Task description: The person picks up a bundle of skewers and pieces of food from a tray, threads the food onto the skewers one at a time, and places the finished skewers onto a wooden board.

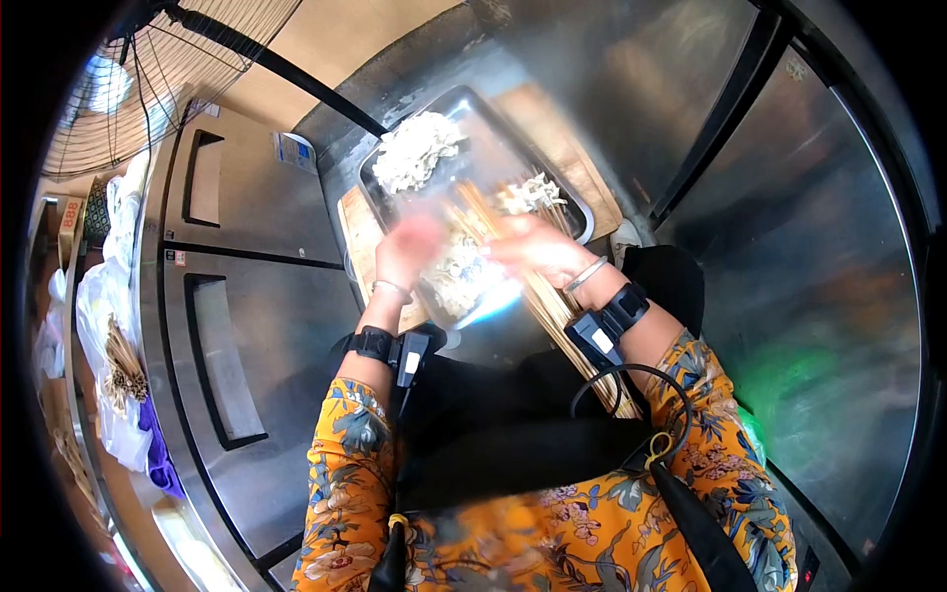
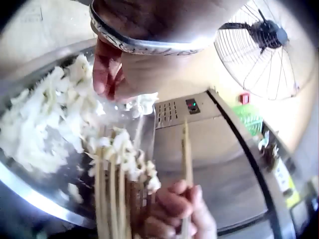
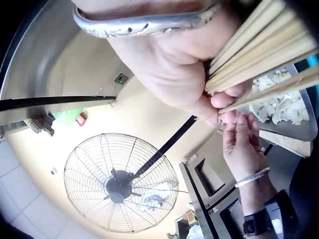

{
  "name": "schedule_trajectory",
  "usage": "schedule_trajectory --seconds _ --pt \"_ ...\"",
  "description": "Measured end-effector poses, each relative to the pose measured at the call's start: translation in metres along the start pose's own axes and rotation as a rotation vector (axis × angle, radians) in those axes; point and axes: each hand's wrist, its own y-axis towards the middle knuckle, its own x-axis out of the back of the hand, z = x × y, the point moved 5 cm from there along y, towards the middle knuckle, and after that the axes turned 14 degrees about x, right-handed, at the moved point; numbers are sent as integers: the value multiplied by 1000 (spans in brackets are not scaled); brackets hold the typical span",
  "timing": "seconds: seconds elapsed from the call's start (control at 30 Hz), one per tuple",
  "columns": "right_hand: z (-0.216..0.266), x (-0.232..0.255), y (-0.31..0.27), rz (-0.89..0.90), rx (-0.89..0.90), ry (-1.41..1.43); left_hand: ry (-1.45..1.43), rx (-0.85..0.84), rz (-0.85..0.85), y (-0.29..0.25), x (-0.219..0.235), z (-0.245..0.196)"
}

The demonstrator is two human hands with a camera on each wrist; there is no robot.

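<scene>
My right hand (image 1: 538, 247) grips a thick bundle of bamboo skewers (image 3: 269, 45) that runs back toward my lap. One single skewer (image 2: 187, 154) sticks out from between its thumb and fingers. Blurred in the head view, my left hand (image 1: 412, 247) is over the near left part of a metal tray (image 1: 373, 170). Its fingers are bent with the tips close together, and I cannot tell whether they pinch anything. Whitish, frilly food pieces (image 1: 419, 148) lie heaped in the tray. Several loaded skewers (image 2: 112, 194) rest at its right side, pieces bunched at their ends.
Under the tray is a wooden board (image 1: 567, 148). Steel cabinets (image 1: 247, 168) stand to the left, and a large steel door (image 1: 819, 296) is close on the right. A wire fan (image 3: 119, 186) rises beyond the tray. Plastic bags (image 1: 104, 306) hang at far left.
</scene>
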Motion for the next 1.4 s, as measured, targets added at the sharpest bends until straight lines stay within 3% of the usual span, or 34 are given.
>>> schedule_trajectory --seconds 0.03,0.13,0.3,0.5,0.6,0.63,0.73,0.77,0.9,1.0,1.2,1.3,1.4 --pt "2 0 -1 -6 -6 -4 407 -112 -85 -4 -1 0" --pt "5 -1 -2 -21 -26 -11 1251 -355 -100 -31 -29 -24" --pt "1 0 0 -43 -22 -18 1392 -254 -43 -36 -38 -14" --pt "-9 3 5 -38 19 -102 1394 -309 -81 -35 -39 -15" --pt "-14 3 7 -28 17 -98 809 -75 -88 -25 -14 0" --pt "-14 2 7 -25 19 -100 503 -20 -21 -8 -2 26" --pt "-12 -1 8 -24 35 -106 -117 240 88 -19 -10 6" --pt "-14 -2 8 -33 48 -105 -272 333 40 -24 -12 2" --pt "-19 1 10 -17 42 -152 -530 286 161 -23 -21 -10" --pt "-15 0 8 -1 32 -136 -623 210 354 -22 -30 -19" --pt "-19 -2 10 -14 26 -180 -739 384 343 -21 -30 1" --pt "-18 -2 10 -10 23 -174 -908 585 102 -28 -35 14" --pt "-17 -2 9 -6 14 -191 -977 556 120 -29 -38 15"
